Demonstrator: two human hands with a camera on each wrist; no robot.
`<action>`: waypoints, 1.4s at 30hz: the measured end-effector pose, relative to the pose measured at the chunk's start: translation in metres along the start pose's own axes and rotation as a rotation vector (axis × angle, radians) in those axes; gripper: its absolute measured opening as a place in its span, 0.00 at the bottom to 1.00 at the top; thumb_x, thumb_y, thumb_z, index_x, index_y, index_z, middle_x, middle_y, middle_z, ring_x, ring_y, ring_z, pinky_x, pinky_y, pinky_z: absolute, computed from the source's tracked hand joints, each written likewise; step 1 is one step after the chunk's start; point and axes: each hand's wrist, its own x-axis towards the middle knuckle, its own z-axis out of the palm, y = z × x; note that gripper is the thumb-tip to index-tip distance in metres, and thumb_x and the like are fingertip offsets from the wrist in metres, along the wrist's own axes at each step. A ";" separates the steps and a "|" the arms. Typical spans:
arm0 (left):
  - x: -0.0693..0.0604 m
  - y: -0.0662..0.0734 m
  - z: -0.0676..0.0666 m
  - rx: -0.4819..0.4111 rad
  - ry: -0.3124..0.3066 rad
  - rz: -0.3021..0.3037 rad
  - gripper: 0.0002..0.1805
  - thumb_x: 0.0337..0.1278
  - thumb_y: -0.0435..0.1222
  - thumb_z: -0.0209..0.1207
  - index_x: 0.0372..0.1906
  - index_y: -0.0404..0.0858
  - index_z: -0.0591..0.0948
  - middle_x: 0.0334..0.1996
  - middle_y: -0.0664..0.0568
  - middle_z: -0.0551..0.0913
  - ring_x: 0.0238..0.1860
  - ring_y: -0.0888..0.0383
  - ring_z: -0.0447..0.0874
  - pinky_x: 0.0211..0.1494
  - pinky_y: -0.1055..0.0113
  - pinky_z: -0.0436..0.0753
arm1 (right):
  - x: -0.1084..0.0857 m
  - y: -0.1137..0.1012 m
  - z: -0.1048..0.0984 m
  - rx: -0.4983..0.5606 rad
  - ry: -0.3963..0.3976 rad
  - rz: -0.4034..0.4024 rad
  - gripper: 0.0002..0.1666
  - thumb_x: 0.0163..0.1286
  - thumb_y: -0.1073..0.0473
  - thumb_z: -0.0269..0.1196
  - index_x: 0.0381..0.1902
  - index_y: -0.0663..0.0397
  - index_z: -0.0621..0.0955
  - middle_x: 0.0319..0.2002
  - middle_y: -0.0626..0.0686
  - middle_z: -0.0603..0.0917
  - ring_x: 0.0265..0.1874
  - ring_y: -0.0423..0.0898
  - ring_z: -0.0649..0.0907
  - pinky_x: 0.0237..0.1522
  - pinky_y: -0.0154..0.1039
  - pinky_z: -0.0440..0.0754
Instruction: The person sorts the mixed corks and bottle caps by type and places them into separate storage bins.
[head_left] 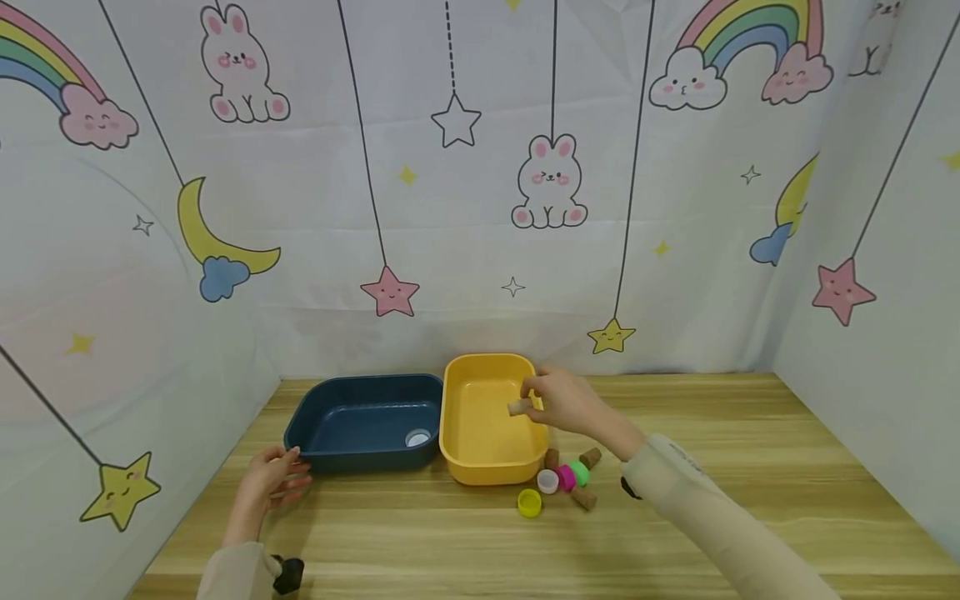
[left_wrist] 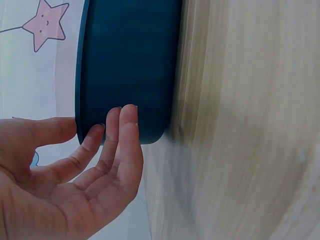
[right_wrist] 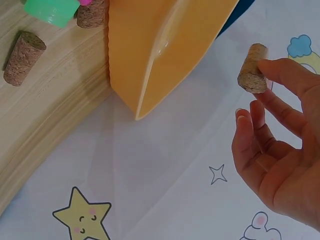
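My right hand [head_left: 566, 402] is raised over the right side of a yellow basin [head_left: 491, 475]. Between its thumb and index finger it pinches a cork [right_wrist: 253, 69], while the other fingers curl loosely below. At the left, my left hand [head_left: 272, 477] is at the near left corner of a dark blue basin [head_left: 360, 461]. Its thumb and index finger [left_wrist: 90, 142] pinch the rim, and the remaining fingers lie along the outer wall. Inside the blue basin, near its right end, is a small white round cap [head_left: 417, 437].
Right of the yellow basin lie a yellow cap [head_left: 529, 503], a white cap [head_left: 548, 482], a magenta cap [head_left: 566, 477], a green cap [head_left: 580, 473] and a few corks [head_left: 583, 498]. The two basins stand side by side against a patterned cloth backdrop [head_left: 480, 250] on a wooden table [head_left: 420, 533].
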 end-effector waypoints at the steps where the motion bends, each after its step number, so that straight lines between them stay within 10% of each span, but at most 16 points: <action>1: 0.000 0.000 0.000 0.001 0.000 0.000 0.13 0.65 0.40 0.41 0.28 0.35 0.65 0.25 0.56 0.82 0.24 0.62 0.83 0.30 0.64 0.82 | 0.001 0.000 0.001 0.000 0.000 -0.003 0.10 0.53 0.55 0.66 0.34 0.49 0.80 0.28 0.49 0.76 0.23 0.39 0.70 0.21 0.28 0.67; 42: 0.000 0.001 0.000 0.026 0.001 -0.004 0.14 0.65 0.41 0.41 0.35 0.32 0.63 0.27 0.55 0.82 0.25 0.62 0.83 0.30 0.64 0.82 | -0.006 -0.007 0.003 0.021 -0.078 -0.012 0.08 0.54 0.56 0.65 0.34 0.48 0.80 0.29 0.49 0.77 0.26 0.41 0.74 0.21 0.29 0.68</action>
